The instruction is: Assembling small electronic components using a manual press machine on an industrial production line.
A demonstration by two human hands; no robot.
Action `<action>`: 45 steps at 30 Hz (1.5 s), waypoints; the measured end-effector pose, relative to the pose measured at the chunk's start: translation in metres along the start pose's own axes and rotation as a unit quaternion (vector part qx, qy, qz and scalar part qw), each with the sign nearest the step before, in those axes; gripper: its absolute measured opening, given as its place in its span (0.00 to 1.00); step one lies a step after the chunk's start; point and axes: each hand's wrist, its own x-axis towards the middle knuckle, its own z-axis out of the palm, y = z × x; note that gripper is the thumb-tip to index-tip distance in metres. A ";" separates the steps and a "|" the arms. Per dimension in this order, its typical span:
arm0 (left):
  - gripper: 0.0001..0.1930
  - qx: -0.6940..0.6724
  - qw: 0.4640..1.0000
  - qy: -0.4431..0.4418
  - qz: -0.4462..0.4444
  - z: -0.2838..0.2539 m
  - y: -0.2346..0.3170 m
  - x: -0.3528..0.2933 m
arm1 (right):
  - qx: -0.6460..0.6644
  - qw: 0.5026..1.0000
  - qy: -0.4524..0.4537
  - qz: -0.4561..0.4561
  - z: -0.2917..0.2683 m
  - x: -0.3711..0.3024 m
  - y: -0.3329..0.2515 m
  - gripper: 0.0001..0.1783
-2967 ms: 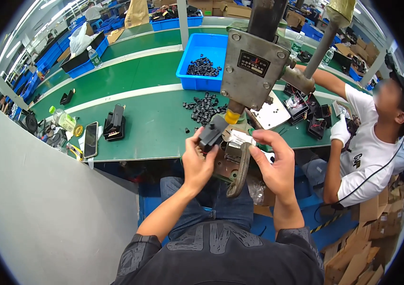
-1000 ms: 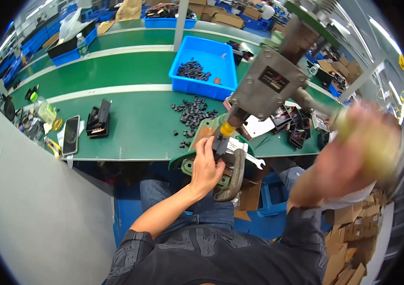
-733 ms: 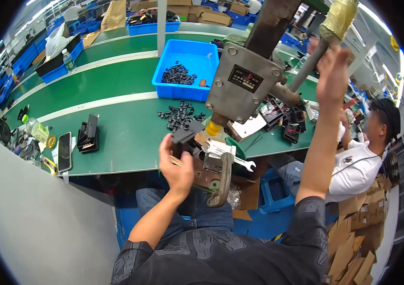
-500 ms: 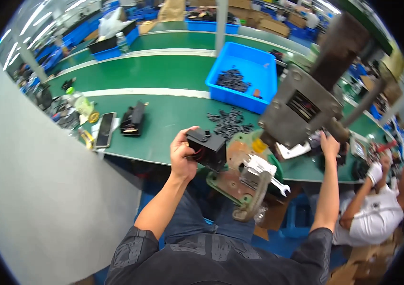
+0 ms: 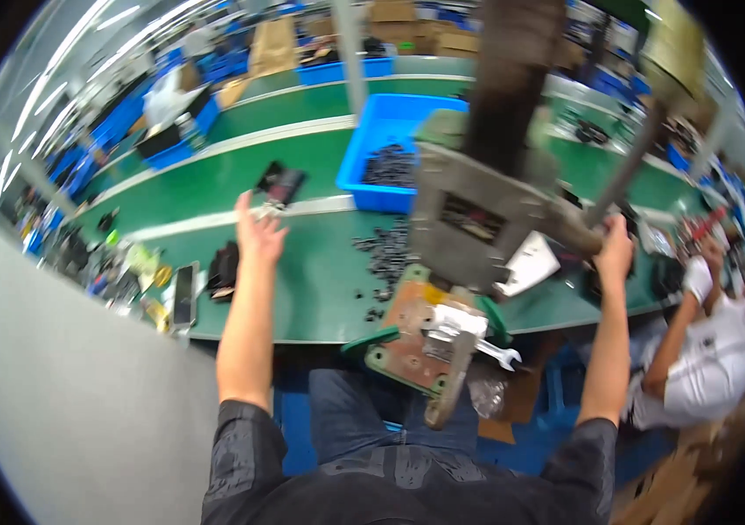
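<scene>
My left hand [image 5: 260, 236] reaches out over the bench with its fingers spread and nothing in them. Just beyond its fingertips is a black box-shaped housing [image 5: 283, 185], blurred by motion, at the white rail and the green belt. My right hand [image 5: 615, 252] is at the right, past the press, with its fingers closed around something dark that I cannot make out. Between my arms stands a bench press with a grey head [image 5: 460, 214] and a brownish base plate [image 5: 403, 337]. On that base sit a silvery metal fixture [image 5: 453, 324] and an open-end wrench [image 5: 499, 354].
Small black parts [image 5: 385, 254] lie heaped on the green bench beside a blue bin [image 5: 350, 166] holding more of them. A phone [image 5: 185, 296] and another black housing [image 5: 224, 271] lie at the left. A co-worker in white [image 5: 713, 359] sits at the right.
My left hand has let go of the black housing, which has moved from beside the press to the far left. My head view has shifted; the right hand stays near the same spot.
</scene>
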 end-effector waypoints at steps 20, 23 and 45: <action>0.19 0.057 0.860 -0.495 -0.110 0.026 -0.083 -0.304 | 0.478 0.821 -0.225 -0.217 -0.119 -0.236 -0.160 0.28; 0.19 0.037 0.849 -0.513 -0.125 0.011 -0.073 -0.281 | 0.486 0.806 -0.261 -0.216 -0.123 -0.230 -0.161 0.19; 0.22 0.337 0.788 -0.491 0.159 -0.004 -0.057 -0.292 | 0.473 0.817 -0.125 -0.305 -0.093 -0.227 -0.190 0.16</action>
